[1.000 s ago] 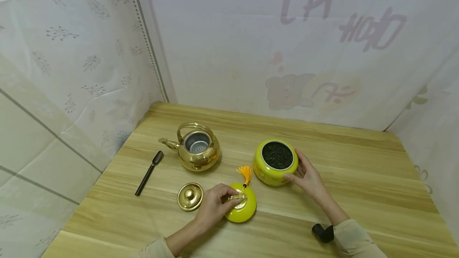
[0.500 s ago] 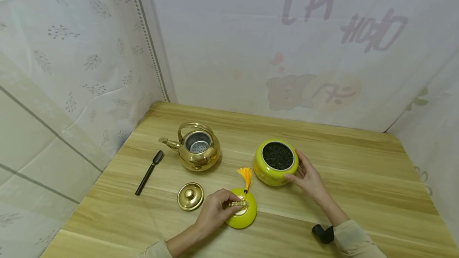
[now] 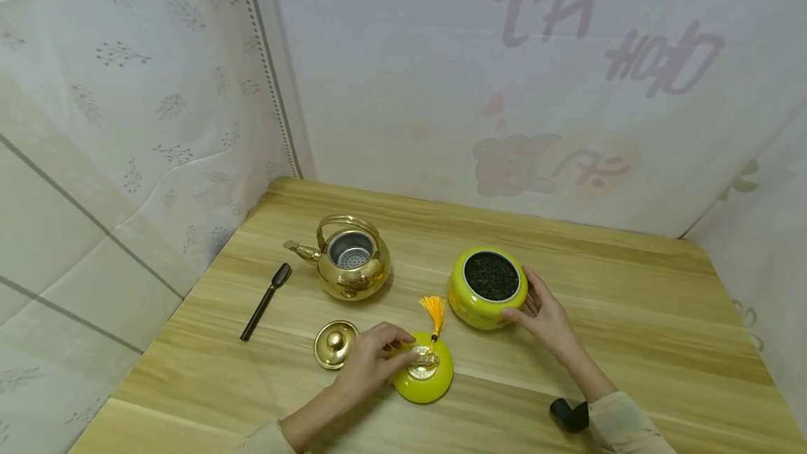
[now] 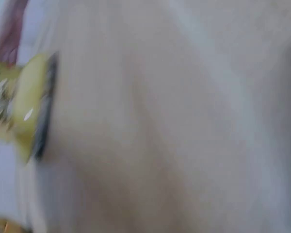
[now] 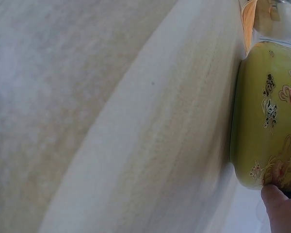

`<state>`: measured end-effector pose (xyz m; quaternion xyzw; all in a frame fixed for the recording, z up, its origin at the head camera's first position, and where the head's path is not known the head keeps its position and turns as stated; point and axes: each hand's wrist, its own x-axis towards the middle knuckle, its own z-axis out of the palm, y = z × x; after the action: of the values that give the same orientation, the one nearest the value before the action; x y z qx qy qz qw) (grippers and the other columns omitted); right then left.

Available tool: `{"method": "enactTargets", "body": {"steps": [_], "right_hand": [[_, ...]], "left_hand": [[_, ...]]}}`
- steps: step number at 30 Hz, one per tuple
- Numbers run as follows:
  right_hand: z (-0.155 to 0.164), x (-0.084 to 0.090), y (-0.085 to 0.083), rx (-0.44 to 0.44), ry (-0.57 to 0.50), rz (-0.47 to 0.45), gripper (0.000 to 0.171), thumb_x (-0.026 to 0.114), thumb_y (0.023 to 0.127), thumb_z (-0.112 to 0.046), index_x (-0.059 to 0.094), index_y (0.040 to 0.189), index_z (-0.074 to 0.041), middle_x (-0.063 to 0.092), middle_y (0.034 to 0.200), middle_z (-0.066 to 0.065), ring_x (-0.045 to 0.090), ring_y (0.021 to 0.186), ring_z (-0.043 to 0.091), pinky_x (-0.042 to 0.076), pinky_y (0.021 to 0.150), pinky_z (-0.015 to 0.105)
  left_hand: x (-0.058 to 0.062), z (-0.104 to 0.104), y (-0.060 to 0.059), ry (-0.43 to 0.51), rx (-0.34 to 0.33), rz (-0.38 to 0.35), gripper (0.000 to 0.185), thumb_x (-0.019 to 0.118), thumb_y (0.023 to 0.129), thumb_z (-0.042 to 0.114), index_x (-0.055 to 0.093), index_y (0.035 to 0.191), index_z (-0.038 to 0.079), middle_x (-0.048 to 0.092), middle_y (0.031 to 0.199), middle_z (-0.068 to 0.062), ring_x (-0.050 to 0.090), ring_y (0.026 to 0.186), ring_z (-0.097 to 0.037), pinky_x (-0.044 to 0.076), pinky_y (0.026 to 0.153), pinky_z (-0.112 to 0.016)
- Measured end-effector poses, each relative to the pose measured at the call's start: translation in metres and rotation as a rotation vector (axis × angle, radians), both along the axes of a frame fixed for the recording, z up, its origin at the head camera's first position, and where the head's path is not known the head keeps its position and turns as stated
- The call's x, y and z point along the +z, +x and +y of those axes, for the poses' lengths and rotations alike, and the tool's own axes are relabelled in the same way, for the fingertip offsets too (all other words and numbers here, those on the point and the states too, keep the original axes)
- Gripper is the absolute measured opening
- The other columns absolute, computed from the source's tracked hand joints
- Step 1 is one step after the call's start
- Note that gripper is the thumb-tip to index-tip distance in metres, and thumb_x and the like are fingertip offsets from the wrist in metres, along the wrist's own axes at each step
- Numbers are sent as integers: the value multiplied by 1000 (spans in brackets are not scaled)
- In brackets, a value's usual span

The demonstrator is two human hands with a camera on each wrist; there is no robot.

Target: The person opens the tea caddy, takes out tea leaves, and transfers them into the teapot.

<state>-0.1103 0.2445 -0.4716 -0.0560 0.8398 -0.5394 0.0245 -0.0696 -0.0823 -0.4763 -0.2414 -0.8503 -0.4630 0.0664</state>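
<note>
A yellow tea canister (image 3: 466, 305), uncovered and filled with dark tea leaves (image 3: 493, 276), stands right of the table's middle. My right hand (image 3: 547, 321) holds it by the right side, thumb in front; the right wrist view shows the thumb (image 5: 280, 208) against the canister's decorated wall (image 5: 264, 141). Nearer me lies the yellow canister lid (image 3: 421, 389), its gold knob (image 3: 427, 359) up and an orange tassel (image 3: 433, 310) trailing back. My left hand (image 3: 368, 364) is over the lid's left side, index finger and thumb spread, thumb tip at the knob. The left wrist view catches the lid (image 4: 31, 99) edge-on, blurred.
A gold teapot (image 3: 353, 280) with a strainer inside stands uncovered at the back left. Its gold lid (image 3: 333, 345) lies just left of my left hand. Farther left is a black tea scoop (image 3: 265, 303). A small black object (image 3: 569, 415) sits beside my right sleeve.
My left hand has drawn the canister lid slightly toward me, set it flat and loosened its pinch on the knob. My right hand has kept its hold on the canister.
</note>
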Motion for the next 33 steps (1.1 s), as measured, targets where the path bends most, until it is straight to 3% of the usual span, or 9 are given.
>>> {"method": "enactTargets", "body": {"steps": [2,6,9,13,17,23,26,30,33], "right_hand": [[0,-1,0,0,-4,3,93,74,87,-14,12,155,2,16,161,25,19,148,42,29,106,6],[1,0,0,-3,-1,15,92,74,87,-13,13,155,3,18,160,27,21,147,43,30,111,18],[1,0,0,-3,-2,11,93,74,87,-13,13,155,2,18,160,27,20,147,43,29,110,14],[1,-1,1,1,-10,4,93,74,87,-14,12,155,1,16,161,26,19,148,41,27,104,3],[1,-1,0,4,-11,5,94,73,87,-14,11,155,2,16,161,26,19,148,42,28,107,8],[0,0,0,1,-9,6,93,74,87,-13,12,155,3,17,160,27,20,148,43,29,113,30],[0,1,0,1,-13,7,93,74,87,-12,12,155,3,17,160,28,20,147,43,28,113,37],[-1,1,0,-1,-14,5,92,74,86,-12,13,155,3,18,160,27,21,148,42,28,113,33],[-1,1,0,-1,-20,12,92,74,86,-11,14,154,3,18,160,27,21,147,42,30,112,23]], "left_hand": [[6,-10,-5,13,70,26,16,80,77,8,73,91,6,73,84,-5,64,71,-8,55,65,-20],[18,-40,-18,26,231,65,18,80,74,-1,73,91,4,73,81,-6,63,67,-6,55,61,-21],[23,-70,-26,10,348,56,19,79,76,-2,72,93,1,74,84,-10,63,68,-3,54,61,-18],[26,-112,-35,-58,529,16,18,78,80,4,72,96,0,75,91,-15,58,69,6,47,61,-7],[26,-146,-36,-161,658,-68,22,77,83,12,71,101,1,73,93,-16,57,71,3,43,62,-9],[22,-177,-29,-285,678,-191,35,75,86,20,66,110,-4,69,105,-26,67,86,-34,51,69,-36],[18,-185,-27,-318,660,-226,39,75,86,20,64,111,-8,66,106,-30,66,90,-41,52,73,-47],[13,-191,-26,-368,638,-247,41,75,85,20,62,111,-10,66,105,-31,65,89,-41,51,75,-51],[10,-193,-26,-396,623,-265,41,73,86,20,61,110,-11,67,103,-31,64,87,-39,50,75,-49]]}}
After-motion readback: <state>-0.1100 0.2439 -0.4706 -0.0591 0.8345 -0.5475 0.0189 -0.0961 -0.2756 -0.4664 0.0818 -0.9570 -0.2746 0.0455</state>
